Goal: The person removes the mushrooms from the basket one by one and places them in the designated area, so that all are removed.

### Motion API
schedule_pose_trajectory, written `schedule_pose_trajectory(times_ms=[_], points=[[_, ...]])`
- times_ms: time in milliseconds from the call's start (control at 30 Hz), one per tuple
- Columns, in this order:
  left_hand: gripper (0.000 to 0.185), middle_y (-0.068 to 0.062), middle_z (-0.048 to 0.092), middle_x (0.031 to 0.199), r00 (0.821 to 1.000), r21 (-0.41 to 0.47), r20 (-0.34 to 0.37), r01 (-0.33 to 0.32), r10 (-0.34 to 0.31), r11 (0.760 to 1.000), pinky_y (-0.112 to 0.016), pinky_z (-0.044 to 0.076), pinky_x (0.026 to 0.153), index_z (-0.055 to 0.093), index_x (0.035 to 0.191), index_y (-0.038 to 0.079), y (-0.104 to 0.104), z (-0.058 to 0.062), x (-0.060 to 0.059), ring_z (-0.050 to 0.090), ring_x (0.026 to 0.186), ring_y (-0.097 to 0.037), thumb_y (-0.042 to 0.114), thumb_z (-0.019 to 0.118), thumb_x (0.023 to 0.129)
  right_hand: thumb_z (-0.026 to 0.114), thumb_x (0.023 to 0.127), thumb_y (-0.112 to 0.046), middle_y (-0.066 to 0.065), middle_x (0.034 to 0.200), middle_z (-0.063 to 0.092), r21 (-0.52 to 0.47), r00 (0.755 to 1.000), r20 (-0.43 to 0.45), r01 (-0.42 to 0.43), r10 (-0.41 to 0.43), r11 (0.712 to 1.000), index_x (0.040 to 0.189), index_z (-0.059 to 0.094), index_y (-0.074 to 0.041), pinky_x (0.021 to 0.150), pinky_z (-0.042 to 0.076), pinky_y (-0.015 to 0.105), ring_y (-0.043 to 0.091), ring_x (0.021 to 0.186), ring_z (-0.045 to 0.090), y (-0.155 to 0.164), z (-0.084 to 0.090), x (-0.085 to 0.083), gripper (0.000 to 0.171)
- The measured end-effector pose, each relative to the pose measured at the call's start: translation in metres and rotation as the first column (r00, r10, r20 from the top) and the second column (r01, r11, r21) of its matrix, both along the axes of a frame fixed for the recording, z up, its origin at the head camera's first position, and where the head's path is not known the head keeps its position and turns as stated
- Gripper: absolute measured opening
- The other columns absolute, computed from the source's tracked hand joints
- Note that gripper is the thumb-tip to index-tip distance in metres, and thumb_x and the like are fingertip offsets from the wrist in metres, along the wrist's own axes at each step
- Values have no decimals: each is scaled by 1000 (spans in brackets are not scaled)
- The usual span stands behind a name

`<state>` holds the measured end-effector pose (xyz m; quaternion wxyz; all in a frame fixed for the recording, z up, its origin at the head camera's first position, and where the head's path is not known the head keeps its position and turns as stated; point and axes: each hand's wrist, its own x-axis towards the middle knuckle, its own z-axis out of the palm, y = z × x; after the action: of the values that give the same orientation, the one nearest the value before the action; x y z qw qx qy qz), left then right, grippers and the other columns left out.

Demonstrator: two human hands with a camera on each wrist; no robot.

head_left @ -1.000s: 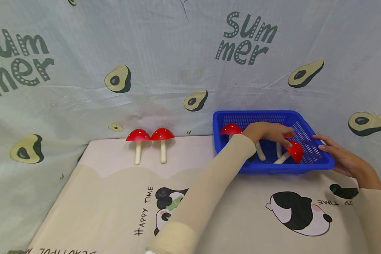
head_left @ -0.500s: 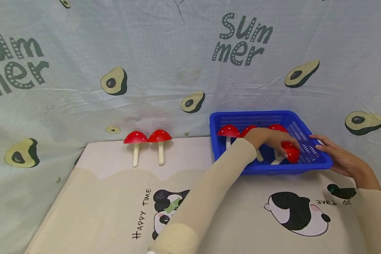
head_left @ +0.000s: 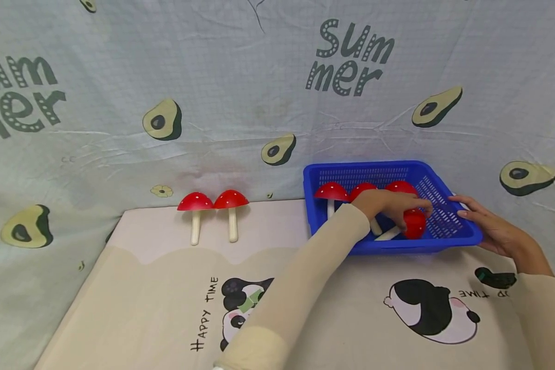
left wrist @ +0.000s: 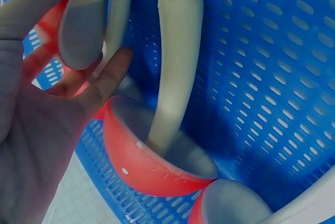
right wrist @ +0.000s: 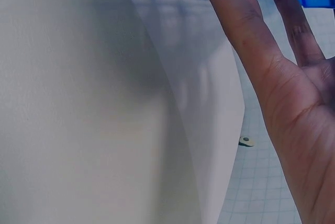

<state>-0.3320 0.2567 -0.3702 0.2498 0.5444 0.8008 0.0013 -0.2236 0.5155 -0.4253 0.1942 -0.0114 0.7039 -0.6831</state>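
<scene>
Scene: we see a person's two sleeved arms reaching over a worktop point(head_left: 166, 288) covered with a cream panda-print cloth, backed by a pale avocado-print sheet point(head_left: 213, 77).
Basket: a blue plastic basket point(head_left: 444, 241) with perforated walls sits at the far right of the worktop, close against the sheet.
Left hand: our left hand point(head_left: 388, 203) is down inside the basket, its grip curled over a red toy mushroom point(head_left: 413, 224).
Left grip, close view: in the left wrist view the fingers point(left wrist: 107, 80) press against the rim of the red cap point(left wrist: 146, 166), whose pale stem point(left wrist: 175, 62) runs up along the basket wall; a second cap touches the hand higher up.
Held mushroom: it lies tilted on the basket floor, cap to the right, stem pointing left, just beside the basket's right wall.
Other mushrooms in basket: three more red caps point(head_left: 333, 191) stand in a row along the back of the basket, behind the left hand.
Right hand: our right hand point(head_left: 490, 228) lies with straight, relaxed fingers against the outer right rim of the basket, holding nothing.
Mushrooms outside: two red mushrooms point(head_left: 213, 201) with pale stems lie side by side, caps touching, at the far edge of the worktop, well apart from the basket.
</scene>
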Motion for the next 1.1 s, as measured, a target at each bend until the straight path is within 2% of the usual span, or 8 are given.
schedule_pose_trajectory(times_ms=[100,267,500,667,800,1000,1100], points=[[70,13,30,160,1000,-4,-6,16,-16,1000,-23,37,108,37,151,50,-2,-2,-2,24,144,-4,30,73,95,31,112,-22,-16,120,56,18,1000,-1,5,-5,1000,147,32,-51,81,60,49,24,100,72,0,-1,1,46],[63,10,20,165,998,-3,-36,60,-60,998,-23,35,109,37,152,53,-10,-2,-7,16,149,-8,36,66,98,32,112,-22,-16,120,54,47,1000,2,18,-18,999,149,29,-50,82,60,50,23,101,71,-1,1,-1,46],[56,6,31,157,998,90,14,52,-53,995,-17,40,98,49,146,44,-21,4,-11,25,140,-8,37,67,94,32,112,-21,-14,121,53,25,1000,-1,-5,5,1000,147,31,-51,83,60,49,22,102,70,1,0,-1,46],[54,2,38,149,997,198,72,10,-25,980,-15,44,93,51,143,35,-32,16,-12,34,133,-9,41,70,93,32,112,-22,-14,122,51,44,1000,-13,1,0,999,148,30,-50,83,60,49,20,102,70,1,1,-1,46],[55,3,40,146,995,243,103,-30,5,969,-15,44,92,52,140,36,-44,25,-13,36,130,-7,47,72,90,34,112,-24,-14,123,47,96,1000,-15,27,-25,995,150,28,-49,83,60,49,19,101,70,-1,2,-1,46],[53,3,40,148,994,324,110,-30,-6,945,-16,44,94,52,138,33,-72,44,-13,37,131,-9,46,72,91,32,112,-23,-14,124,43,85,1000,-18,5,-4,996,150,30,-51,83,60,47,17,101,69,2,-1,1,47],[53,0,42,147,996,376,84,3,-37,927,-17,42,97,52,140,27,-85,56,-13,39,131,-11,43,71,93,31,112,-24,-14,125,42,91,1000,-21,3,-1,996,149,30,-53,83,61,48,17,101,68,3,-2,0,46]])
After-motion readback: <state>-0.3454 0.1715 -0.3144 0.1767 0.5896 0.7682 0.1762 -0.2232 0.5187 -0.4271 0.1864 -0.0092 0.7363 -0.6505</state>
